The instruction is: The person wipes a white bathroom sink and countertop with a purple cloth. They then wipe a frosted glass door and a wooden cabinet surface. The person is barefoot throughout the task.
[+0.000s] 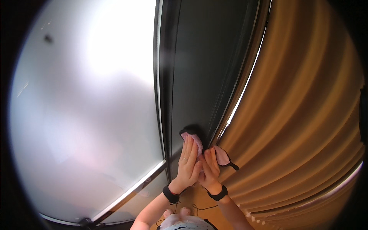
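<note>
A pink cloth with black edging [197, 141] lies under the fingers of my left hand [188, 165], which presses it flat against a dark smooth panel [207, 72]. Close beside it, my right hand [210, 168] has its fingertips at the panel's right edge, on another part of pink cloth [222, 155]. That part sticks out to the right and ends in a black loop. Whether both pink parts are one cloth, I cannot tell. Each wrist wears a black band, and a ring is on a finger of my left hand.
A large pale glossy panel [115, 120] with a metal edge stands on the left. Tan pleated curtains [290, 109] hang on the right. Below, bare feet stand on the brown floor, where thin dark cables [205, 207] lie.
</note>
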Demonstrator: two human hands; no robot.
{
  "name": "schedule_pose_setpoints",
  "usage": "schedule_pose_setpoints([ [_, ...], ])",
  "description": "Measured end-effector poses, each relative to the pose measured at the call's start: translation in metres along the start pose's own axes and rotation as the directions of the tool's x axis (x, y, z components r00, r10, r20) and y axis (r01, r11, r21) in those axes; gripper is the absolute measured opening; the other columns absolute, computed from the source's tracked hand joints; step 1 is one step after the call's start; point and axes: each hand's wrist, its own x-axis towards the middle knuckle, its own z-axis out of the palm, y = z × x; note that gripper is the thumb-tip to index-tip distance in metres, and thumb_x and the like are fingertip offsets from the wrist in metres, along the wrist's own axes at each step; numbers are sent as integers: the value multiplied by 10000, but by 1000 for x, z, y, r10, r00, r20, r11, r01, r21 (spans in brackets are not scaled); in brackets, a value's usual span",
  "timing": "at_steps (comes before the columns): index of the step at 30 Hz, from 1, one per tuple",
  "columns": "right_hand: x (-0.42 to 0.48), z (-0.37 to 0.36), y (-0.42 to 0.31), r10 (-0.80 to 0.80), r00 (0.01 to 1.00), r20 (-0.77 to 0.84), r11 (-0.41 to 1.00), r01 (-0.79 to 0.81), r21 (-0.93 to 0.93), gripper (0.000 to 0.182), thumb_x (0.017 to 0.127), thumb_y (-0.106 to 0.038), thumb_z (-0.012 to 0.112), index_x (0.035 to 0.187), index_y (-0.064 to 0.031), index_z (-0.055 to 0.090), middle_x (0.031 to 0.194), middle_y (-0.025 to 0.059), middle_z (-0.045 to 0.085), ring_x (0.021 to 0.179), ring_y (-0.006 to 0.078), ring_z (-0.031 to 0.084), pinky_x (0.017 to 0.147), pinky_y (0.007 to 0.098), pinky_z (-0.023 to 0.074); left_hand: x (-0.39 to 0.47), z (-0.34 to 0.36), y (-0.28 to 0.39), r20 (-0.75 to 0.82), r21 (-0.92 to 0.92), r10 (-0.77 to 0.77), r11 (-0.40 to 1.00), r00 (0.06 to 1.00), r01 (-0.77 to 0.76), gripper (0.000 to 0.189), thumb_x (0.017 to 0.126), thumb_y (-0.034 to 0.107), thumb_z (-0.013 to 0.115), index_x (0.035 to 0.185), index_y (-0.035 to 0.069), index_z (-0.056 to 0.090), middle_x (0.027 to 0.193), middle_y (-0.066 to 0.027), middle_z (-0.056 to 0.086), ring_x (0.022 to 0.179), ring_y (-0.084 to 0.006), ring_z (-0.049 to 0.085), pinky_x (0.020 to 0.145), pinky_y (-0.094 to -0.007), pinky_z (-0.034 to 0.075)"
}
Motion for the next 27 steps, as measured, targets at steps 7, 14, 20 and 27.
schedule_pose_setpoints([
  [7, -26, -7, -37, 269, 963, 5, 960, -269, 74, 400, 763, 112, 469, 1158, 87, 522, 1296, 243, 443, 1193, 382, 446, 983, 392, 369, -30, -24, 8, 103, -68, -69, 995, 992, 77, 488, 831, 60, 463, 1282, -105, 374, 1395, -272, 276, 1303, -407, 266, 1055, -414, 244],
  [14, 24, -30, -67, 107, 950, -292, 991, -80, 104, 311, 736, 106, 493, 1031, 62, 584, 1173, 252, 523, 1116, 345, 522, 915, 379, 445, 24, -47, 43, 134, -345, 132, 935, 982, -79, 681, 844, 328, 503, 1326, -108, 298, 1393, -301, 254, 1300, -416, 266, 1052, -410, 245],
  [20, 120, -61, -73, -259, 900, -352, 957, 189, -220, 328, 634, 91, 570, 942, 20, 660, 1121, 202, 570, 1079, 364, 537, 858, 374, 470, 95, -68, 66, -131, -199, 357, 905, 925, -377, 600, 840, 321, 498, 1215, -143, 439, 1307, -328, 370, 1220, -436, 387, 1007, -438, 318],
  [27, 130, -30, -50, -204, 969, -139, 953, 164, -254, 387, 641, 93, 576, 1016, 15, 632, 1139, 176, 585, 1106, 352, 534, 879, 379, 455, 107, -60, 36, -6, 41, 229, 973, 973, -229, 511, 770, 80, 467, 1254, -83, 436, 1326, -246, 405, 1251, -391, 370, 1038, -442, 264],
])
